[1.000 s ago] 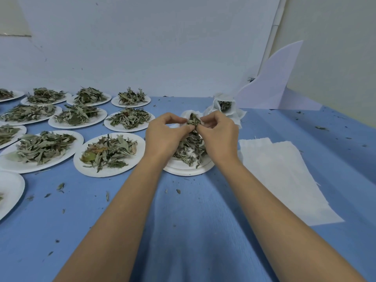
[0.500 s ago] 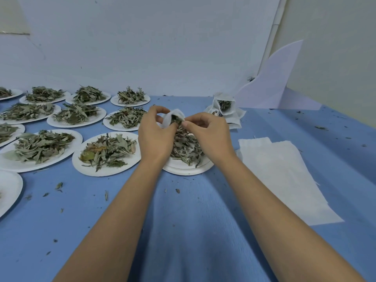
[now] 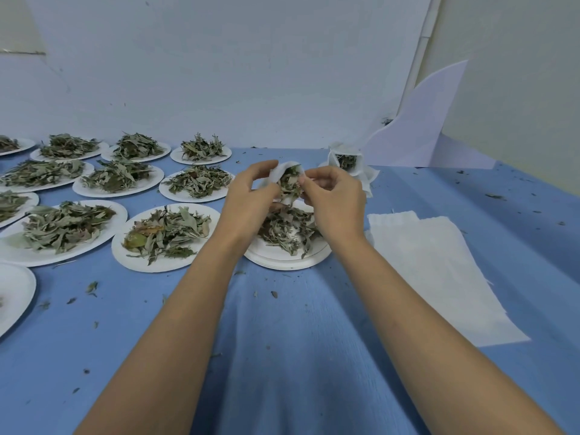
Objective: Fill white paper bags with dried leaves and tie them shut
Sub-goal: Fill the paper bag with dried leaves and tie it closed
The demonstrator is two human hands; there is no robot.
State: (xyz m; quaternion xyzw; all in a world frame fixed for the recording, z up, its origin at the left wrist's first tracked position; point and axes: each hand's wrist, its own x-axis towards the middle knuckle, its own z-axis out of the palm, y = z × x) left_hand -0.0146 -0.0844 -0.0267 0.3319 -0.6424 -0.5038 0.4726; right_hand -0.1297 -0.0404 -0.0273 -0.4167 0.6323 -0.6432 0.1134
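**Holding a leaf-stuffed bag above the nearest plate**

Both hands meet over the worktop (image 3: 282, 356), which is covered in blue cloth. The left hand (image 3: 251, 199) grips the white paper bag (image 3: 279, 172) from the left, its fingers (image 3: 262, 167) curled round the rim and side. The right hand (image 3: 337, 204) pinches the opposite rim, its fingers bent in tight on the paper. The bag's mouth faces the camera, and dried leaves (image 3: 290, 185) show inside it and poke out at its lower edge. The bag is held off the worktop, directly above a stack of white plates (image 3: 284, 257) that carries a loose heap of leaves (image 3: 288, 229).

To the left of the stack, more plates of leaves run in rows back toward the wall; the nearest plate (image 3: 135, 255) lies just beside the stack. Behind the right hand, near the wall, stands a second bag (image 3: 348, 160) with leaves visible at its open top. A flat pile of white paper (image 3: 436, 265) lies on the cloth to the right of the stack, and a white board (image 3: 420, 127) leans in the far corner. Leaf crumbs are scattered across the cloth.
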